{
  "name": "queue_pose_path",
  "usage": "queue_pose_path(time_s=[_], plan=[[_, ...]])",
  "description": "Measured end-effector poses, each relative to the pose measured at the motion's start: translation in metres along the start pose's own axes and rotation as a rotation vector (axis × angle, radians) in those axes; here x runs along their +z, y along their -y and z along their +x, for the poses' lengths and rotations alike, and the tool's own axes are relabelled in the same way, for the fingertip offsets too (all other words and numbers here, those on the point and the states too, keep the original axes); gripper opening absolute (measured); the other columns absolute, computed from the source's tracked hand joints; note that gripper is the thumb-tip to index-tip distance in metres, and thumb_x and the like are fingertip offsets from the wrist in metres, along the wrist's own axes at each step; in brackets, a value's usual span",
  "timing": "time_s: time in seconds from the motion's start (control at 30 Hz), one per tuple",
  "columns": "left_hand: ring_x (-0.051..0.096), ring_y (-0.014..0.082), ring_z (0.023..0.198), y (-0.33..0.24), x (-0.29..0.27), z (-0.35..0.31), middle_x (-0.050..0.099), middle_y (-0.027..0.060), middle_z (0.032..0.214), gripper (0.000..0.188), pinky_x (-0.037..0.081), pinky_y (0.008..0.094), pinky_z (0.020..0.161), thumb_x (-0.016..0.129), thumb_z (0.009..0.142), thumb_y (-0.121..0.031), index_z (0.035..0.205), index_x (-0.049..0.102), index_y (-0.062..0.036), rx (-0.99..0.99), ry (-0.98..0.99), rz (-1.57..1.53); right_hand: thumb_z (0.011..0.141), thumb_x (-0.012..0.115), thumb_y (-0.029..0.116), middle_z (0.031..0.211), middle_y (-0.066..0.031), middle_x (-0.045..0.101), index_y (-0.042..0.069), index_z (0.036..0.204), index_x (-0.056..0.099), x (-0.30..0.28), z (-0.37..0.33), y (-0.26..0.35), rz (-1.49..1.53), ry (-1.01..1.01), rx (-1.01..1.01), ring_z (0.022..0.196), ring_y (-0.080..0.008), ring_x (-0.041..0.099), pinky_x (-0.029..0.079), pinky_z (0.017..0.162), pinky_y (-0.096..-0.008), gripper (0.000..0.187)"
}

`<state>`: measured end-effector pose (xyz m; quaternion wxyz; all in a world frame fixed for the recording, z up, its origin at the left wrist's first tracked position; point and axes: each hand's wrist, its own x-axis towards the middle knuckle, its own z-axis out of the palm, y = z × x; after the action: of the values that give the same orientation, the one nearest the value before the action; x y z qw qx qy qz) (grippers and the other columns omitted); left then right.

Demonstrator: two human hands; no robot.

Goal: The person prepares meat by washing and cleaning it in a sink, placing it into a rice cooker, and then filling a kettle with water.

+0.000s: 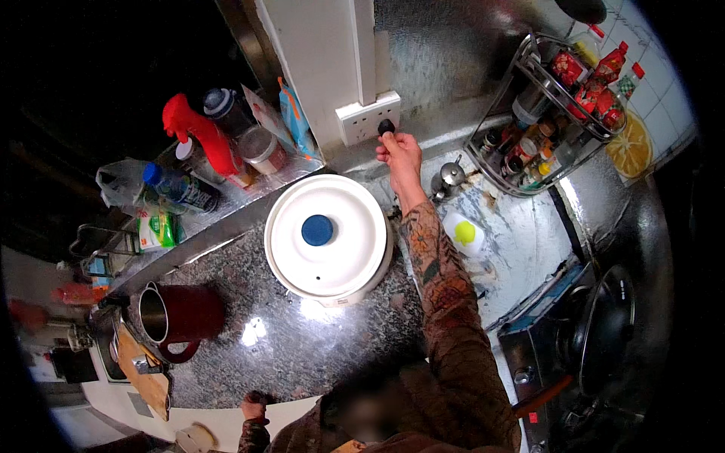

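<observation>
The black plug (387,126) at the upper centre is mostly covered by the fingers of the right hand (400,153), so its shape cannot be made out. At the lower centre, the left hand (255,408) is half hidden by the counter edge (226,411). The pot (332,291) under the white lid (326,235) shows only a sliver. At the lower left rim, the cutting board (147,374) blurs into darkness.

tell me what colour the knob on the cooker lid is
Blue, on the white lid; the knob shows clearly in the head view.
</observation>
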<state>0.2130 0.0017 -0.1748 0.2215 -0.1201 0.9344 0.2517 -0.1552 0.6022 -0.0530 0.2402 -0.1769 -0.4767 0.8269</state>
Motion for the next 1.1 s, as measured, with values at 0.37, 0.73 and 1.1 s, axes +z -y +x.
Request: queue_pose_path(time_s=[0.37, 0.73, 1.1], plan=[[0.046, 0.0141, 0.044, -0.029, -0.007, -0.006, 0.048, 0.0046, 0.048, 0.01, 0.037, 0.0313, 0.042, 0.056, 0.068, -0.015, 0.063, 0.055, -0.0053, -0.144, -0.089, -0.132, 0.075, 0.064, 0.017, 0.09, -0.0065, 0.054, 0.002, 0.108, 0.042, -0.037, -0.034, -0.001, -0.106, -0.139, -0.167, 0.067, -0.0124, 0.054, 0.042, 0.05, -0.0227, 0.043], [0.05, 0.0103, 0.044, 0.005, 0.001, -0.005, 0.054, 0.0036, 0.052, 0.014, 0.04, 0.0248, 0.042, 0.059, 0.072, -0.015, 0.067, 0.056, -0.0021, -0.086, -0.035, -0.319, 0.079, 0.056, 0.006, 0.087, -0.0053, 0.058, -0.001, 0.099, 0.052, -0.107, -0.235, -0.072, -0.246, -0.156, -0.074, 0.075, -0.0111, 0.055, 0.046, 0.063, -0.0223, 0.021], [0.055, 0.0113, 0.077, -0.164, -0.008, 0.061, 0.06, 0.0052, 0.091, 0.027, 0.044, 0.0232, 0.065, 0.058, 0.081, -0.014, 0.104, 0.053, -0.0011, 0.287, 0.161, -0.853, 0.073, 0.063, 0.009, 0.13, -0.0135, 0.031, 0.002, 0.124, 0.034, -0.087, -0.288, -0.088, -0.728, 0.116, -0.306, 0.113, -0.0244, 0.041, 0.041, 0.088, -0.0332, 0.059]])
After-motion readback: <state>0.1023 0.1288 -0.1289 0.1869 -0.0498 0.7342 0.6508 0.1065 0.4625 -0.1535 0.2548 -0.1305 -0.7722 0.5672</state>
